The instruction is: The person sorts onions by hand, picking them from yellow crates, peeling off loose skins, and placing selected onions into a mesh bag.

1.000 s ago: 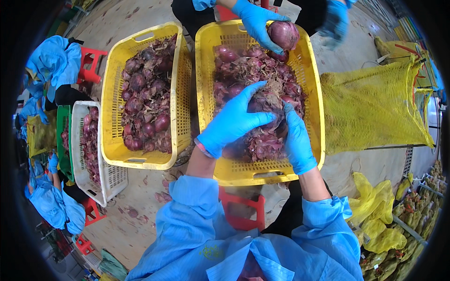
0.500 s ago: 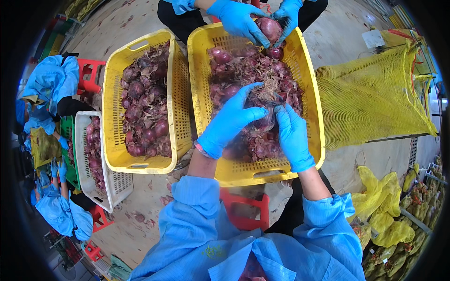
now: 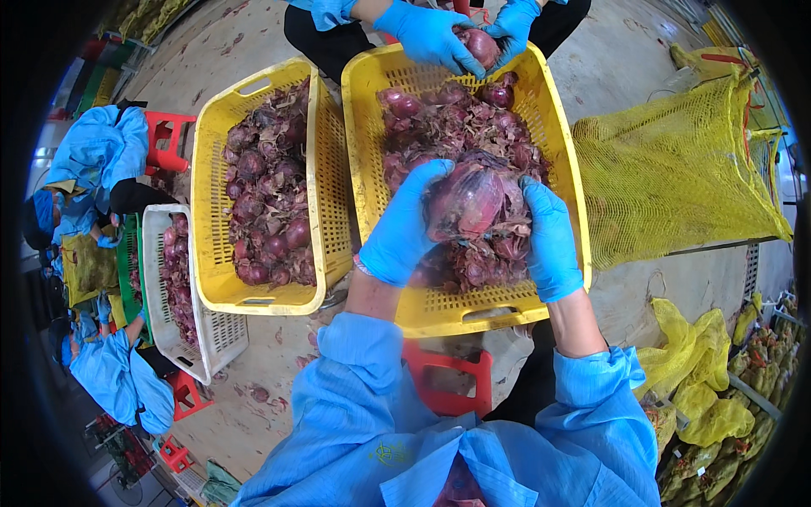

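A large red onion (image 3: 466, 203) is held above the yellow crate (image 3: 578, 211) in front of me. My left hand (image 3: 399, 226), in a blue glove, grips it from the left. Gloved the same way, my right hand (image 3: 551, 245) has its fingers bent against the onion's right side, where loose papery skin (image 3: 512, 207) shows. The exact fingertip contact there is partly hidden. Beneath both hands, red onions (image 3: 500, 95) and shed skins fill the crate. Across from me, another person's gloved hands (image 3: 431, 35) hold a red onion (image 3: 481, 49) over the far rim.
A second yellow crate (image 3: 203, 194) of onions stands to the left, with a white crate (image 3: 196, 359) beyond it. A yellow mesh sack (image 3: 676, 169) lies to the right. Red stools (image 3: 452, 380) stand about, and people in blue work at the far left.
The onion in my hands has been turned, and its broad purple side now faces up. My right hand has shifted slightly right. The other person's onion has moved slightly left and up.
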{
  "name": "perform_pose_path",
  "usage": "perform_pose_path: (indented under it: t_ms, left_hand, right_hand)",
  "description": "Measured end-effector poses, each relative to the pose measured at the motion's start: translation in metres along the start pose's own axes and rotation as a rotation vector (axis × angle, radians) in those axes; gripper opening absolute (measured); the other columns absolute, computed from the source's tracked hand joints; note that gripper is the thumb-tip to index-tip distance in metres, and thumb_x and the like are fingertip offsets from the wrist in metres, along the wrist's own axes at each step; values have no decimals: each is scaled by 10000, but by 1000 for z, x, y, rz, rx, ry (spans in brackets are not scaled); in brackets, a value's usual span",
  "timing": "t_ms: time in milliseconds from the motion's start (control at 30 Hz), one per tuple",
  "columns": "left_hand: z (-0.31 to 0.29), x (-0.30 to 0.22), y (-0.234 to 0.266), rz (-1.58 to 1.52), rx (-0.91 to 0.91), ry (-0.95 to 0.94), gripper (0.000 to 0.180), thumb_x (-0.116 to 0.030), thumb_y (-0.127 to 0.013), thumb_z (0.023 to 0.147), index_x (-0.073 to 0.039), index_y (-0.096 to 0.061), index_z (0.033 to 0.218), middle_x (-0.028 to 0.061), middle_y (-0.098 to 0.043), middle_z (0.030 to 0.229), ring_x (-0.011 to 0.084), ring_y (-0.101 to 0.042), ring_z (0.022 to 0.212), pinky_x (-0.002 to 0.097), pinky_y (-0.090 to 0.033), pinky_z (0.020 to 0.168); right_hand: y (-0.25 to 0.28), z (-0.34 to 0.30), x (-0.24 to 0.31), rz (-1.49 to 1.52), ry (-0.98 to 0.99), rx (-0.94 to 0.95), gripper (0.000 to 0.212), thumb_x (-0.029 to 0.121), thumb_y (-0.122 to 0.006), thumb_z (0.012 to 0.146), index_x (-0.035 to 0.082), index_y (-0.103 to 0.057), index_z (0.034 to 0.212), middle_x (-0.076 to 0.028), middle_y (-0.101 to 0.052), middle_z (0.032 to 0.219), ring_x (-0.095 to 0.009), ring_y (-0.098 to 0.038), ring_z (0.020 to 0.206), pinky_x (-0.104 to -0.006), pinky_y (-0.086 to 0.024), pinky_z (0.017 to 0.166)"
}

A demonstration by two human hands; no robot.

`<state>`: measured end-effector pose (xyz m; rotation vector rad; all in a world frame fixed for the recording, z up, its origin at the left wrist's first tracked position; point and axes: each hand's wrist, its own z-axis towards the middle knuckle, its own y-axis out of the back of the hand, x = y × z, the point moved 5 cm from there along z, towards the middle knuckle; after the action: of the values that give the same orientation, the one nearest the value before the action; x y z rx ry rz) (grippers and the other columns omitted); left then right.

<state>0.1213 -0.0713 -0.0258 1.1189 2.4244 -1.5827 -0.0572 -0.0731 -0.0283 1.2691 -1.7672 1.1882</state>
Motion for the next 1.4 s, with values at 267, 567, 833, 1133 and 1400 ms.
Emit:
perform_pose_path:
  t_ms: [267,567,833,1133,1400]
  left_hand:
    - [-4,-11,-23,511,30,-206,475,-350,-655,907,-65,-596,1281,52,-623,1228,170,-552,1206,306,-484,976]
    - [-1,6,-4,379,98,-124,444,-355,-661,910,-85,-617,1259,73,-632,1256,199,-583,1194,349,-502,980]
    - [4,1,1,88,-17,-97,476,-343,-602,961,-83,-513,1349,143,-574,1324,339,-570,1212,512,-514,980]
    - [13,16,1,302,-134,-164,404,-265,-612,971,-62,-528,1310,73,-609,1240,191,-623,1086,350,-554,857]
    - [14,22,3,234,-131,-96,405,-305,-610,959,-90,-556,1298,85,-609,1257,234,-636,1077,410,-562,859]
  right_hand:
    - [1,4,-5,259,-111,-5,232,223,-569,960,56,-660,1093,-34,-682,999,-144,-660,837,-292,-548,699]
    - [18,26,-23,639,-186,119,261,234,-538,986,62,-664,1137,-46,-701,884,-116,-630,644,-249,-523,593]
    - [33,28,4,-312,37,-31,522,291,-611,962,-55,-513,1341,-111,-653,1178,-171,-601,1086,-283,-470,938]
    - [-7,9,-9,-509,214,-9,557,250,-715,904,-62,-523,1324,-90,-656,1085,-128,-580,924,-286,-487,840]
    - [-8,9,10,-822,464,-121,286,182,-652,942,-55,-658,1102,-146,-686,979,-110,-605,874,-292,-494,790]
